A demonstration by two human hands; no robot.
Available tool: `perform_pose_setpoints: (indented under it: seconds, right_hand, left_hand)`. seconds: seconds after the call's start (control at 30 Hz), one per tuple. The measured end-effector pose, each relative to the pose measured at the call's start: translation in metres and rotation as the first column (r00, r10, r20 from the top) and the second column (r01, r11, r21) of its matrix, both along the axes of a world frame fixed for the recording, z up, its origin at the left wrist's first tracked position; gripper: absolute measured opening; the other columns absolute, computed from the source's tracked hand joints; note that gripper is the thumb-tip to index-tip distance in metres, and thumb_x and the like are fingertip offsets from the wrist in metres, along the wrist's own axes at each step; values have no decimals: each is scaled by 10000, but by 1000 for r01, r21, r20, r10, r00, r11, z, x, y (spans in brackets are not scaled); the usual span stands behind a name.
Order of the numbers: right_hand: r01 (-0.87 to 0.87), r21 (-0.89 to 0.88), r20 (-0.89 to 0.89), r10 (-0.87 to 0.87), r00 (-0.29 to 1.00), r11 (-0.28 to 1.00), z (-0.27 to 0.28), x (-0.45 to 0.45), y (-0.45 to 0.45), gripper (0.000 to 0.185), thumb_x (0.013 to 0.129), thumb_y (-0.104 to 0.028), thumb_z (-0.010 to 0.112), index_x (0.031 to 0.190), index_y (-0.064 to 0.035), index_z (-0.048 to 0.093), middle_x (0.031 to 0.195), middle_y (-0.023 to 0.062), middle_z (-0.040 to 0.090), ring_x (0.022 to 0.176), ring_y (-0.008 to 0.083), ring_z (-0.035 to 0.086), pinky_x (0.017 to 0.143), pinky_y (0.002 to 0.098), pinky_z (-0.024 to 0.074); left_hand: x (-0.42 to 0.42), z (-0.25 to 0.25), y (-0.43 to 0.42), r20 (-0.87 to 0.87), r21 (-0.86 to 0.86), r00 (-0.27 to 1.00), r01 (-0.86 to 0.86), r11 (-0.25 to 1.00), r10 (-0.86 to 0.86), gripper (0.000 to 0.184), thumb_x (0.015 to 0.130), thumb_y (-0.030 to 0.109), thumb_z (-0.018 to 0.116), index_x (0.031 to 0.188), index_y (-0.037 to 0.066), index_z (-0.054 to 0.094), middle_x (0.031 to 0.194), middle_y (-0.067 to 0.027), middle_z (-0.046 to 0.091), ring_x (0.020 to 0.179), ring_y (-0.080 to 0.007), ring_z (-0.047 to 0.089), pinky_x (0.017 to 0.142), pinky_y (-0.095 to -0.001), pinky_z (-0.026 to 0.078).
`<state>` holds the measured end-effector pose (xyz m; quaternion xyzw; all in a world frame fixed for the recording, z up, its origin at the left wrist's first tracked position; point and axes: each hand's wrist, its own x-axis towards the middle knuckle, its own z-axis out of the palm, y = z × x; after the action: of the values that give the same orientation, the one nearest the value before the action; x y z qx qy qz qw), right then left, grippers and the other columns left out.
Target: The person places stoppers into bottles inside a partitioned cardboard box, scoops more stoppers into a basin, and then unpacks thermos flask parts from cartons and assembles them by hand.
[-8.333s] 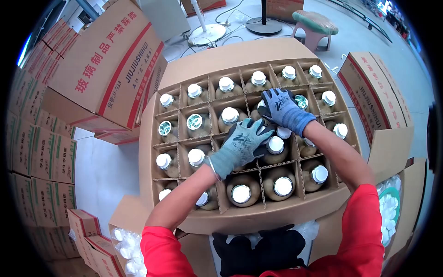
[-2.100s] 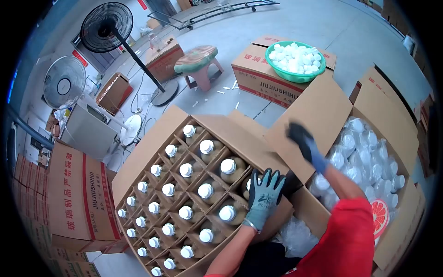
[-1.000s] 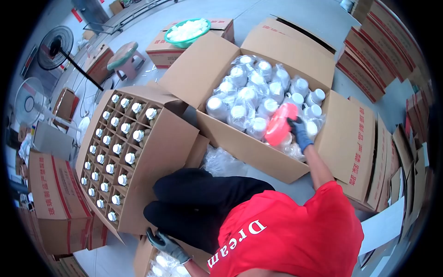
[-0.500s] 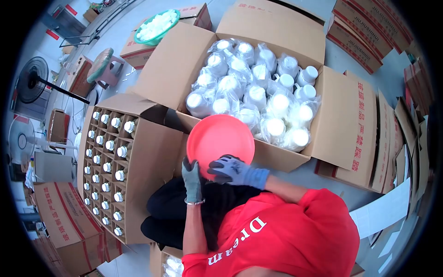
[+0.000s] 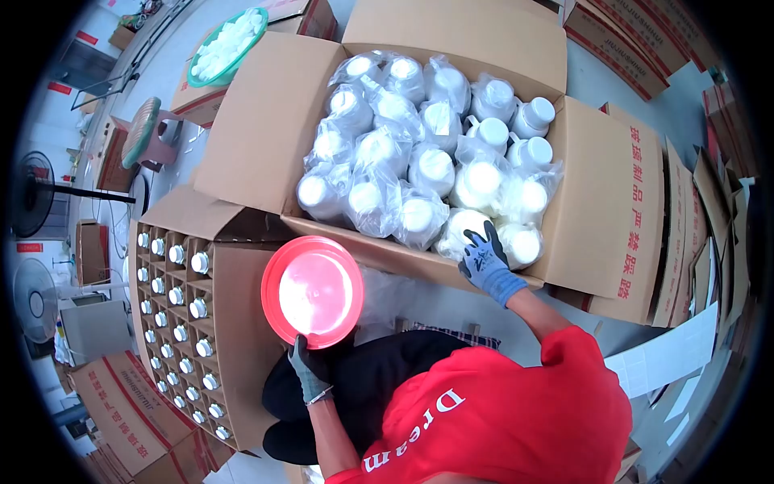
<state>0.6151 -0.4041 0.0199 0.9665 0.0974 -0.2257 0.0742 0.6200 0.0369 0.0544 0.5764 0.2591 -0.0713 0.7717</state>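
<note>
My left hand point(image 5: 309, 371), in a grey work glove, grips the lower rim of a round red plastic basin point(image 5: 278, 274), tilted up beside the crate of bottles. Nothing shows inside the basin. My right hand point(image 5: 488, 262), also gloved, is over the near edge of a large open carton point(image 5: 403, 246). Its fingers are spread on or just above a white plastic-wrapped jug point(image 5: 461, 224); contact is hard to tell. Several more white jugs point(image 5: 431, 171), most in clear bags and some with visible handles, fill the carton.
A divided carton point(image 5: 242, 323) of white-capped bottles stands at left. Behind it are a stool point(image 5: 143, 133) and a green basket point(image 5: 262, 28) of white pieces. Flattened cardboard point(image 5: 677, 242) leans at right, and stacked cartons point(image 5: 621, 48) stand at the back right.
My right hand has left the basin and moved right to the jugs. My left hand has carried the basin left and down. The camera view has shifted slightly.
</note>
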Motion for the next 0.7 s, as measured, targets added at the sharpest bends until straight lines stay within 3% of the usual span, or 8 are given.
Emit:
perform_pose_setpoints:
  seconds: [0.1, 0.17, 0.23, 0.27, 0.3, 0.37, 0.47, 0.7]
  right_hand:
    - [43, -52, -273, -56, 960, 998, 57, 9, 7, 554, 821, -585, 491, 1132, -161, 665, 1147, 82, 632, 1299, 337, 399, 1097, 603, 200]
    - [126, 7, -186, -123, 975, 992, 40, 2, 0, 609, 787, -648, 493, 1147, -186, 658, 1124, 96, 634, 1284, 342, 406, 1067, 608, 251]
    - [227, 431, 22, -262, 965, 873, 75, 53, -19, 524, 768, -521, 609, 1146, -159, 619, 996, 125, 644, 947, 351, 613, 829, 481, 487]
    - [310, 489, 43, -377, 925, 816, 75, 78, -25, 336, 808, -334, 642, 1017, -74, 595, 984, 199, 620, 893, 365, 625, 790, 462, 487]
    - [166, 562, 350, -415, 840, 810, 37, 84, -41, 315, 849, -320, 582, 992, -41, 611, 952, 206, 646, 870, 374, 636, 790, 471, 494]
    - [487, 424, -174, -459, 871, 763, 13, 143, -60, 319, 817, -276, 537, 943, -6, 650, 932, 245, 662, 889, 404, 636, 803, 458, 495]
    - [318, 274, -417, -185, 890, 908, -102, 181, -59, 372, 830, -251, 497, 1063, -27, 682, 1092, 246, 645, 1015, 339, 646, 870, 427, 490]
    - [705, 86, -327, -648, 688, 704, -231, 178, -20, 366, 851, -268, 518, 1088, -32, 667, 1109, 200, 652, 1005, 311, 645, 866, 413, 493]
  left_hand:
    - [-7, -7, 10, -18, 132, 997, 71, 989, -70, 340, 929, 171, 488, 1183, -48, 541, 1145, -116, 585, 1047, -205, 557, 917, -359, 446]
    - [-7, -8, 8, -43, -19, 999, -19, 1000, 18, 331, 929, 173, 489, 1174, -43, 544, 1143, -118, 581, 1050, -211, 555, 933, -367, 442]
    - [-5, 9, -5, -90, -162, 987, -143, 976, 130, 325, 929, 171, 491, 1170, -40, 545, 1145, -120, 579, 1048, -218, 557, 939, -375, 443]
    - [-12, -7, 14, -54, -134, 996, -76, 988, 69, 331, 928, 171, 504, 1183, -37, 534, 1141, -120, 580, 1061, -227, 555, 948, -380, 443]
    - [-16, -12, 20, -50, -30, 998, -38, 999, 36, 333, 927, 171, 510, 1185, -37, 533, 1144, -121, 581, 1067, -228, 555, 951, -384, 443]
    - [-17, -14, 23, -51, 60, 999, -17, 998, 20, 336, 925, 172, 520, 1188, -37, 532, 1148, -123, 583, 1078, -232, 555, 959, -391, 443]
    - [-11, -2, 4, -91, -205, 979, -197, 959, 181, 341, 923, 174, 535, 1191, -36, 530, 1153, -126, 585, 1085, -237, 558, 969, -401, 443]
    - [-16, 6, -1, -52, 42, 993, -102, 994, 104, 360, 925, 192, 548, 1197, -44, 538, 1139, -117, 596, 1050, -209, 566, 936, -366, 445]
